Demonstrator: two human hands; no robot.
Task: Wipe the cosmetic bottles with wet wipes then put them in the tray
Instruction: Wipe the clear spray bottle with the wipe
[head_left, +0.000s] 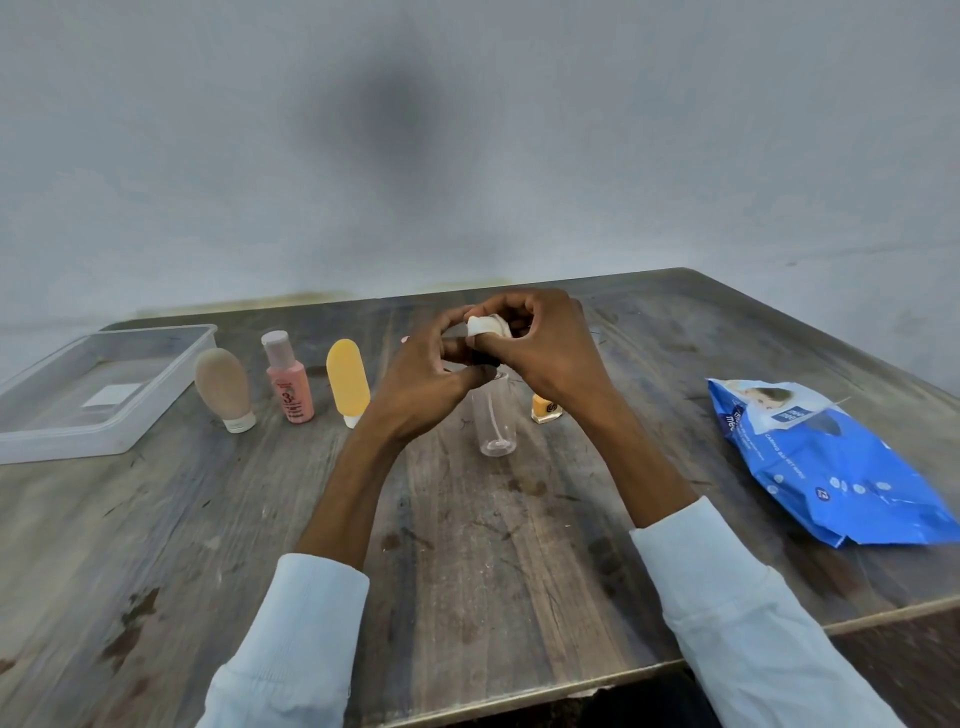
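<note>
A: Head view: where is the wipe?
B: The wet wipe (485, 326), folded small and white, is pinched between both hands above the clear bottle (496, 423). The right hand (545, 345) curls its fingers over it; the left hand (434, 371) closes its fingertips on it from the other side. Something dark sits between the palms, too hidden to name.

A: And the clear bottle itself?
B: It stands upright on the wooden table (467, 545), just under the hands, and looks empty apart from a thin tube inside.

A: What is around that bottle?
B: Just to its right stands a small yellow bottle (545, 408). To its left stand a yellow tube (348, 382), then a pink bottle (288, 376), then a beige tube (223, 389), both tubes cap-down. Furthest left lies the clear plastic tray (171, 387), holding no bottles; only a white label shows through its floor.

A: And the wipes pack?
B: The blue pack (831, 462) lies well to the bottle's right, its flap lifted.
</note>
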